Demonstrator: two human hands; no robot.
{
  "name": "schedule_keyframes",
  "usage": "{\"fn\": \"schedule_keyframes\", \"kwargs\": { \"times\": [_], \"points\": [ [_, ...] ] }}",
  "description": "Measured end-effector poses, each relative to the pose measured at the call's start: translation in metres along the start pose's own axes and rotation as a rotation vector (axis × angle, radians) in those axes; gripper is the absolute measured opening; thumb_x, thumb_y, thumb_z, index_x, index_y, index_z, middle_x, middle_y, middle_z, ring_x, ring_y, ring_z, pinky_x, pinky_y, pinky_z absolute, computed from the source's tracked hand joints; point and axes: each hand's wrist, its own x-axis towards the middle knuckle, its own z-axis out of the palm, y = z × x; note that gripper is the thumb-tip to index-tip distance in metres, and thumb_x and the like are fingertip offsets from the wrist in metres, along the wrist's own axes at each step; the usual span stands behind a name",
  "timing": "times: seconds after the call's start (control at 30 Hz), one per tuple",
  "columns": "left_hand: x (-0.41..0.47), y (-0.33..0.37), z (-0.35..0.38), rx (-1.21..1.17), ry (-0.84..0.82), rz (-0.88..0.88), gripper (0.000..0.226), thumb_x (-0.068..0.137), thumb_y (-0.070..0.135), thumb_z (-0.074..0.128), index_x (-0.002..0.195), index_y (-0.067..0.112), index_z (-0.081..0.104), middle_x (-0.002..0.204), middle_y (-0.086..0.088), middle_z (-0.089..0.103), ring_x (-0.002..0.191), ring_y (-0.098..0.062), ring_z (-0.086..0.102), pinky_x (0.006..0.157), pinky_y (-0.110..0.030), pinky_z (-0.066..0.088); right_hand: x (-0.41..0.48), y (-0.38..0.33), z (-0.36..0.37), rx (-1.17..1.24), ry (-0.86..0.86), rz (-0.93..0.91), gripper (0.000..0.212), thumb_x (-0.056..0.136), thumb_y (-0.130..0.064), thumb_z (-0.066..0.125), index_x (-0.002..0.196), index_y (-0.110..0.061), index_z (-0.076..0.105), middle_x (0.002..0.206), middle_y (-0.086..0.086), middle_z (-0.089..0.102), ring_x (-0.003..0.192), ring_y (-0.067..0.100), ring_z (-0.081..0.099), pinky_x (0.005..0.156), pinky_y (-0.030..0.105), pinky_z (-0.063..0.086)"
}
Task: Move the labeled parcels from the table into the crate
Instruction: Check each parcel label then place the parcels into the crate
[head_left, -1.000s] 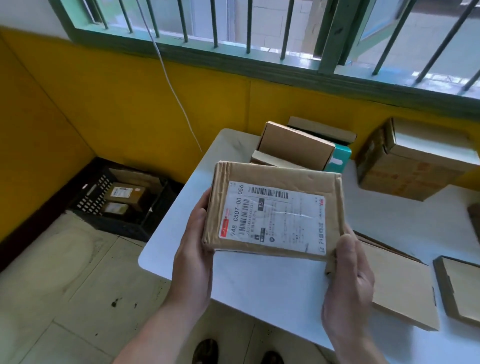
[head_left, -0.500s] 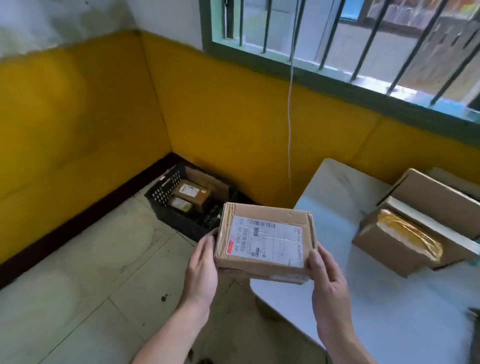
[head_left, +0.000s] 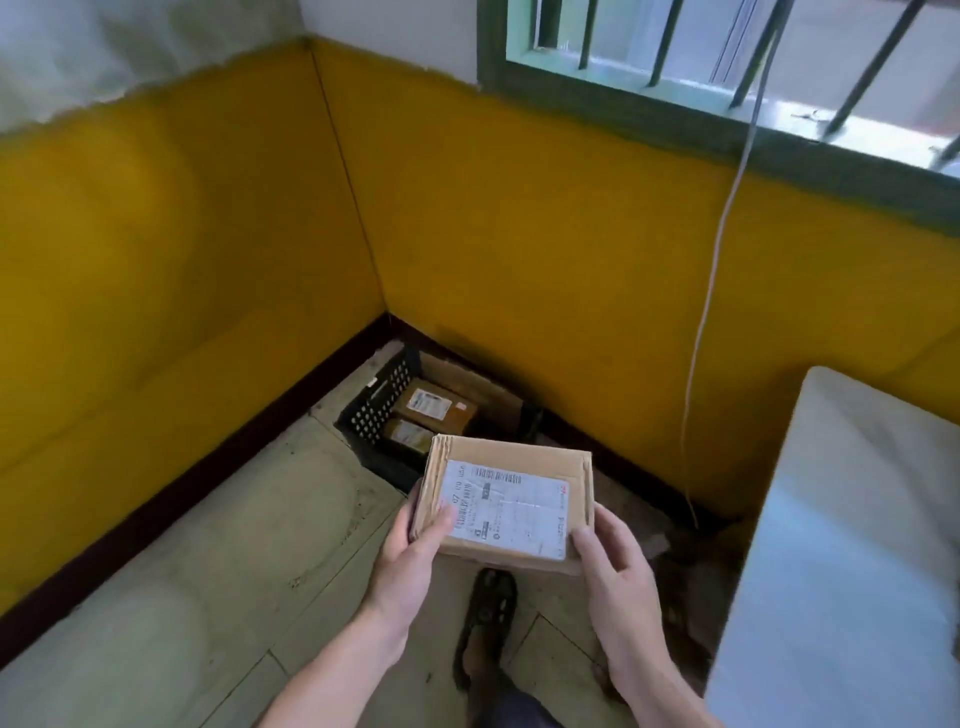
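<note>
In the yellow-walled corner, two labeled parcels (head_left: 434, 408) are already lodged in the black crate (head_left: 374, 410) — a third parcel (head_left: 506, 506) is gripped by left hand (head_left: 415, 551) and right hand (head_left: 613, 561) just short of the crate (not yet placed).

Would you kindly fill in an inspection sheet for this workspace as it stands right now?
Surface: white table at right, only partly in view.
Job's things: labelled parcel held above the floor, label up; black crate in the corner holds a boxed parcel and a smaller parcel.
Clutter: nothing seen.
Hands: left hand and right hand both grip the labelled parcel.
Cables: white cable hangs down the wall.
Surroundings: yellow wall, barred window, tiled floor, sandalled foot.
</note>
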Motion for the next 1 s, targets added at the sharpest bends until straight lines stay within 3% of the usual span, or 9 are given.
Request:
{"fn": "schedule_keyframes", "kwargs": {
  "times": [0.13, 0.27, 0.4, 0.53, 0.63, 0.77, 0.87, 0.93, 1.0],
  "points": [
    [0.095, 0.021, -0.008, 0.047, -0.033, -0.043, 0.041, 0.088, 0.041, 0.066, 0.127, 0.044, 0.056, 0.114, 0.019, 0.071, 0.11, -0.002, 0.062, 0.095, -0.027, 0.045, 0.079, 0.011, 0.046, 0.05, 0.024, 0.116, 0.02, 0.083, -0.048, 0.067, 0.094, -0.06, 0.055, 0.103, -0.027, 0.065, 0.099, -0.003, 0.059, 0.078, 0.024, 0.046],
    [0.18, 0.049, -0.013, 0.112, -0.057, -0.083, 0.051, 0.088, 0.039, 0.068, 0.136, 0.042, 0.052, 0.113, 0.021, 0.071, 0.109, -0.002, 0.063, 0.097, -0.029, 0.047, 0.148, 0.006, 0.086, 0.09, 0.004, 0.229, 0.025, 0.085, -0.039, 0.068, 0.106, -0.044, 0.056, 0.106, -0.023, 0.065, 0.098, -0.005, 0.058, 0.074, 0.019, 0.042],
    [0.255, 0.059, -0.02, 0.14, -0.056, -0.149, 0.046, 0.089, 0.033, 0.069, 0.13, 0.043, 0.053, 0.109, 0.017, 0.072, 0.103, -0.006, 0.067, 0.094, -0.035, 0.051, 0.201, 0.006, 0.117, 0.091, -0.016, 0.36, 0.053, 0.084, -0.038, 0.071, 0.13, -0.039, 0.044, 0.108, -0.02, 0.063, 0.095, 0.001, 0.06, 0.074, 0.021, 0.042],
    [0.334, 0.055, -0.03, 0.244, -0.12, -0.202, 0.038, 0.086, 0.033, 0.07, 0.117, 0.048, 0.053, 0.103, 0.018, 0.071, 0.092, 0.009, 0.063, 0.072, -0.013, 0.042, 0.249, 0.017, 0.145, 0.109, -0.039, 0.508, 0.092, 0.077, -0.04, 0.077, 0.148, -0.046, 0.018, 0.137, -0.004, 0.052, 0.115, 0.024, 0.059, 0.055, 0.015, 0.052],
    [0.399, 0.041, -0.033, 0.287, -0.223, -0.212, 0.043, 0.083, 0.029, 0.074, 0.12, 0.043, 0.057, 0.106, 0.012, 0.074, 0.1, -0.005, 0.068, 0.076, -0.017, 0.048, 0.282, 0.038, 0.169, 0.081, 0.008, 0.556, 0.081, 0.075, -0.043, 0.078, 0.143, -0.045, 0.032, 0.134, -0.005, 0.053, 0.104, 0.02, 0.062, 0.056, 0.02, 0.054],
    [0.477, 0.009, -0.022, 0.359, -0.348, -0.207, 0.042, 0.09, 0.035, 0.067, 0.116, 0.062, 0.049, 0.102, 0.031, 0.069, 0.093, 0.013, 0.064, 0.067, -0.009, 0.05, 0.313, 0.08, 0.208, 0.152, 0.139, 0.569, 0.048, 0.077, -0.037, 0.077, 0.118, -0.036, 0.052, 0.116, -0.009, 0.062, 0.093, 0.01, 0.065, 0.065, 0.023, 0.056],
    [0.522, -0.026, -0.013, 0.367, -0.359, -0.227, 0.051, 0.092, 0.029, 0.065, 0.122, 0.061, 0.039, 0.098, 0.033, 0.063, 0.08, 0.019, 0.061, 0.056, -0.003, 0.048, 0.335, 0.119, 0.242, 0.246, 0.279, 0.623, 0.043, 0.081, -0.027, 0.075, 0.118, -0.027, 0.052, 0.109, -0.005, 0.066, 0.091, 0.015, 0.068, 0.067, 0.025, 0.055],
    [0.543, -0.062, -0.01, 0.338, -0.393, -0.265, 0.056, 0.092, 0.022, 0.066, 0.133, 0.05, 0.04, 0.115, 0.023, 0.062, 0.094, 0.012, 0.064, 0.069, -0.014, 0.056, 0.352, 0.151, 0.264, 0.334, 0.361, 0.66, 0.04, 0.084, -0.02, 0.072, 0.119, -0.022, 0.054, 0.108, -0.001, 0.069, 0.091, 0.016, 0.069, 0.063, 0.022, 0.055],
    [0.556, -0.098, -0.009, 0.36, -0.412, -0.334, 0.056, 0.094, 0.017, 0.063, 0.14, 0.041, 0.042, 0.129, 0.01, 0.062, 0.116, -0.009, 0.062, 0.093, -0.037, 0.056, 0.369, 0.185, 0.282, 0.421, 0.46, 0.7, 0.034, 0.088, -0.014, 0.067, 0.121, -0.015, 0.057, 0.109, 0.006, 0.07, 0.089, 0.018, 0.07, 0.06, 0.021, 0.055]
  ]
}}
